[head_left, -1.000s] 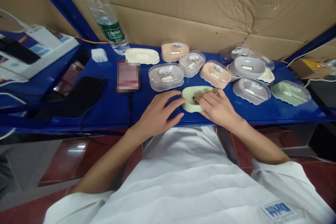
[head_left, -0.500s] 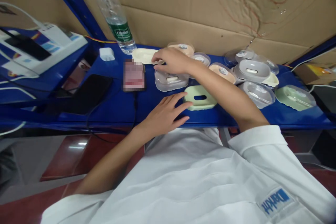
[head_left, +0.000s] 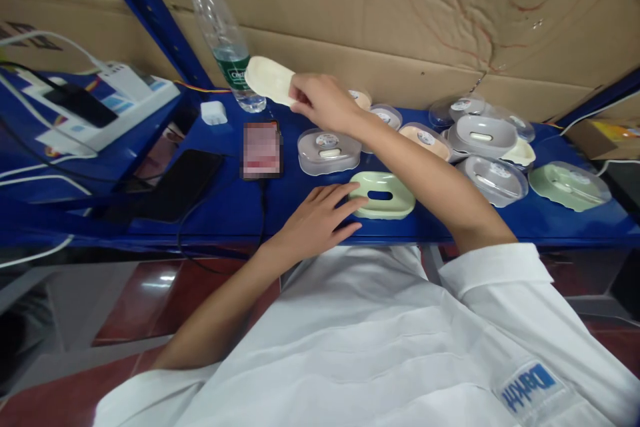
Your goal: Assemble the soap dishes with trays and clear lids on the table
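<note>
My right hand (head_left: 320, 99) reaches across to the back left and holds a cream soap-dish tray (head_left: 267, 79) lifted off the blue shelf (head_left: 225, 193), tilted in the air in front of the water bottle. My left hand (head_left: 316, 221) lies flat on the shelf's front edge, its fingertips touching the left end of a light green soap-dish base (head_left: 383, 194) with an oval slot. Just behind the green base stands a grey soap dish under a clear lid (head_left: 329, 149).
Several lidded soap dishes in grey, peach and green (head_left: 567, 184) crowd the shelf's right half. A water bottle (head_left: 220, 27), a white charger (head_left: 213, 112), a black phone (head_left: 180, 183) with a cable and a blurred card (head_left: 261, 149) lie left. Cardboard backs the shelf.
My right hand left the green base, reached to the back left, took the cream tray and lifted it off the shelf. My left hand stayed beside the green base.
</note>
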Demonstrator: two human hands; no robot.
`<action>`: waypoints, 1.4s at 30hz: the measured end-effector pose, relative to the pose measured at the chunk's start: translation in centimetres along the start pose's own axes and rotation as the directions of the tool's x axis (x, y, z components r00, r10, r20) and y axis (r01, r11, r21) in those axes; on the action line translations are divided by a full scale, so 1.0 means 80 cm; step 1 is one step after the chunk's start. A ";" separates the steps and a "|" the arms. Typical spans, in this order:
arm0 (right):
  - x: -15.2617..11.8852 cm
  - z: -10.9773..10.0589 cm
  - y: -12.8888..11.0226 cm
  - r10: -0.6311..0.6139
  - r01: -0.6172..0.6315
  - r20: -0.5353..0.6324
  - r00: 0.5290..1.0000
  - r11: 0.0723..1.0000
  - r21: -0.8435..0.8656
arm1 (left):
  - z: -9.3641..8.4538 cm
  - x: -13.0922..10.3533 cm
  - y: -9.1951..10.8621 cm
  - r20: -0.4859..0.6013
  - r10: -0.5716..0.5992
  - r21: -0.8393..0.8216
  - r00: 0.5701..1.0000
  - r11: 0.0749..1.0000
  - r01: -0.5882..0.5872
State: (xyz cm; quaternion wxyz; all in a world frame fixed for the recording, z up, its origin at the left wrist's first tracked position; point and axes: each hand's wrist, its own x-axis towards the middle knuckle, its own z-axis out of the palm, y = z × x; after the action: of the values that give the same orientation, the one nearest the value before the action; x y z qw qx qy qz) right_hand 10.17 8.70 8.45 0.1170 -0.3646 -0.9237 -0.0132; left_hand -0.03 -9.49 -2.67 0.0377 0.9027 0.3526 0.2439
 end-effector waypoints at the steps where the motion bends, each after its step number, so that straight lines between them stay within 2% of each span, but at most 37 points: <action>1: -0.028 -0.010 0.002 -0.004 0.005 -0.055 0.998 1.000 0.019 | 0.000 0.000 0.000 -0.010 -0.005 0.007 1.000 1.000 0.005; 3: -0.102 -0.025 0.008 0.018 -0.015 -0.153 0.988 1.000 0.021 | 0.002 -0.001 -0.001 -0.045 -0.036 0.018 0.998 0.999 0.037; 5: -0.193 -0.032 0.014 0.042 -0.041 -0.229 0.972 0.999 0.010 | 0.004 -0.002 -0.001 -0.093 -0.089 0.032 0.992 0.995 0.092; 8: -0.325 -0.024 0.021 0.191 -0.187 -0.337 0.922 0.981 0.044 | 0.005 -0.002 -0.001 -0.159 -0.155 0.030 0.975 0.986 0.162; 10: -0.388 -0.010 0.023 0.248 -0.251 -0.368 0.896 0.967 0.042 | 0.005 -0.002 0.000 -0.215 -0.175 0.015 0.961 0.983 0.183; 12: -0.421 0.008 0.022 0.270 -0.278 -0.367 0.890 0.960 0.034 | 0.005 -0.001 0.000 -0.280 -0.186 0.005 0.942 0.981 0.195; 14: -0.429 0.023 0.020 0.268 -0.270 -0.351 0.897 0.962 0.043 | 0.004 -0.001 0.001 -0.354 -0.193 0.007 0.915 0.978 0.209; 19: -0.407 0.043 0.027 0.267 -0.260 -0.366 0.892 0.963 0.068 | -0.001 -0.003 0.003 -0.534 -0.210 -0.010 0.819 0.970 0.243; 22: -0.399 0.049 0.030 0.258 -0.255 -0.339 0.905 0.965 0.056 | -0.004 -0.004 0.005 -0.584 -0.219 -0.054 0.782 0.971 0.231; 24: -0.393 0.050 0.025 0.224 -0.211 -0.318 0.921 0.975 0.073 | -0.005 -0.004 0.005 -0.577 -0.198 -0.062 0.792 0.978 0.200; 26: -0.383 0.050 0.018 0.138 -0.105 -0.289 0.947 0.986 0.129 | -0.006 -0.003 0.004 -0.554 -0.170 -0.054 0.815 0.984 0.168; 28: -0.370 0.049 0.011 0.045 0.015 -0.326 0.944 0.984 0.179 | -0.005 -0.003 0.002 -0.526 -0.155 -0.051 0.836 0.987 0.151; 30: -0.360 0.049 0.007 0.023 0.062 -0.425 0.905 0.981 0.185 | -0.003 -0.002 0.000 -0.494 -0.152 -0.068 0.856 0.988 0.136; 33: -0.354 0.053 0.008 0.077 0.017 -0.549 0.832 0.986 0.164 | -0.001 -0.002 -0.003 -0.455 -0.148 -0.102 0.878 0.988 0.114; 36: -0.352 0.057 0.013 0.111 -0.012 -0.568 0.816 0.984 0.175 | 0.000 -0.003 -0.004 -0.450 -0.110 -0.043 0.886 0.994 0.101; 37: -0.351 0.058 0.015 0.116 -0.013 -0.558 0.821 0.983 0.184 | 0.000 -0.003 -0.004 -0.450 -0.093 -0.008 0.888 0.995 0.100; 39: -0.347 0.058 0.017 0.119 -0.016 -0.493 0.862 0.978 0.207 | 0.001 -0.002 -0.004 -0.435 -0.073 0.047 0.897 0.993 0.104; 42: -0.340 0.055 0.018 0.115 -0.039 -0.278 0.954 0.963 0.267 | 0.002 -0.002 -0.004 -0.381 -0.074 0.086 0.921 0.990 0.115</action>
State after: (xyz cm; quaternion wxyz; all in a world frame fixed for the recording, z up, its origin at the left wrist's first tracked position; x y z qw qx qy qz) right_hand 29.45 -8.02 -2.07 0.2986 -0.3763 -0.8751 0.0585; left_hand -0.27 -9.34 -2.96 -0.0674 0.8217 0.4087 0.3915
